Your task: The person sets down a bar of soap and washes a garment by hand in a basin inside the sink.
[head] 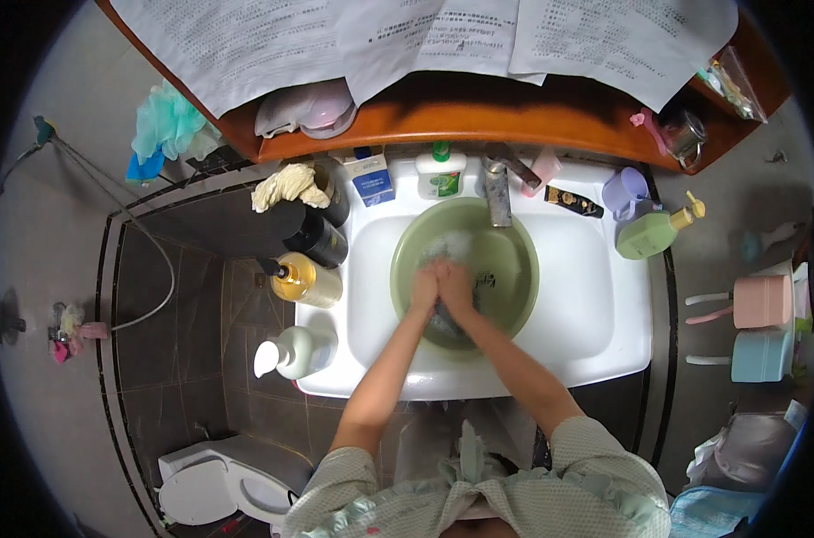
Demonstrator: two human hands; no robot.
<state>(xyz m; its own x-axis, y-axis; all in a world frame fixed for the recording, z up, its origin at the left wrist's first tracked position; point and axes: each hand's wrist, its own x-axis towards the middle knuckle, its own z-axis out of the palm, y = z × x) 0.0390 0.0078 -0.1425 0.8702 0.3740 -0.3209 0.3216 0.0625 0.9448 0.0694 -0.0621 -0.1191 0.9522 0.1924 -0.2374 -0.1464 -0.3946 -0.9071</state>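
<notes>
A round green plastic basin (pixel 529 282) rests in the white washbasin (pixel 582 289) before me. Inside it, my left hand (pixel 425 282) and my right hand (pixel 452 286) are pressed together, fingers closed around a dark wet cloth (pixel 448 321). Part of the cloth shows below my wrists; the part within my fingers is hidden. White suds (pixel 455 245) lie just beyond my fingertips. Above the basin's far rim reaches a metal faucet (pixel 497 195).
Along the left edge stand a white pump bottle (pixel 306 353), an amber pump bottle (pixel 309 281) and a black bottle (pixel 316 235). A hand-soap bottle (pixel 440 176) is behind the basin. At right are a purple mug (pixel 625 191) and green pump bottle (pixel 645 235). Printed papers (pixel 420 40) overhang a wooden shelf (pixel 447 124).
</notes>
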